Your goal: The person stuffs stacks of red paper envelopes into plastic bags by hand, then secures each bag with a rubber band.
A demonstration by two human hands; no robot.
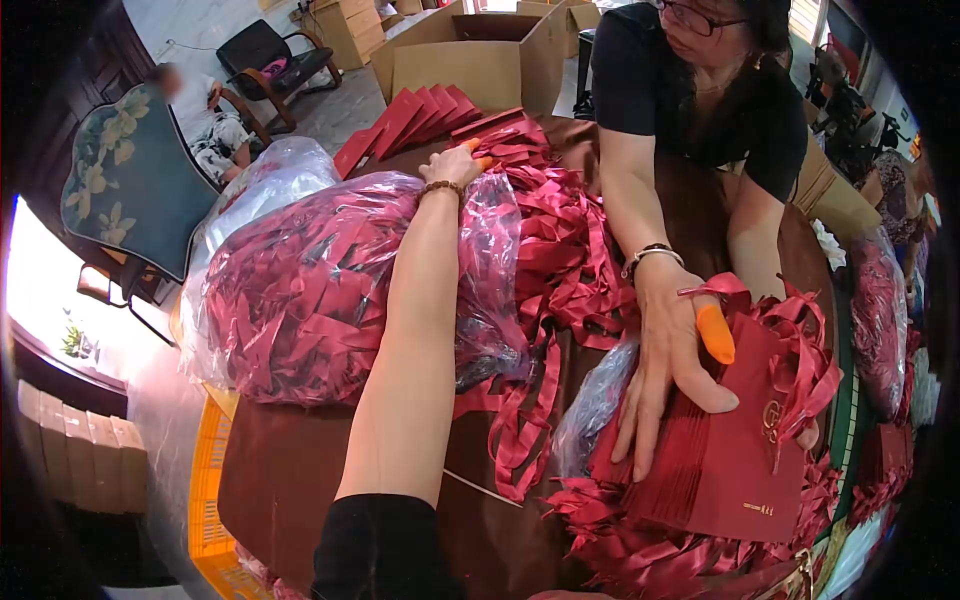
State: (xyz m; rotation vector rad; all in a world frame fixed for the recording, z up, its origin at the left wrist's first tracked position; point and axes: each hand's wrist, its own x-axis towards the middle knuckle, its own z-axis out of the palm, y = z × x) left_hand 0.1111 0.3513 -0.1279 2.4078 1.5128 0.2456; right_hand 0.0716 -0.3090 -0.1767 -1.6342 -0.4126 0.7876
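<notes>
Brown tabletop, ribbons, some trailing lengthwise nearward

Red packet, gold lettering, not legible

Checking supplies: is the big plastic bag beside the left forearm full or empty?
Full: the plastic bag bulges, red ribbons showing through.
</notes>
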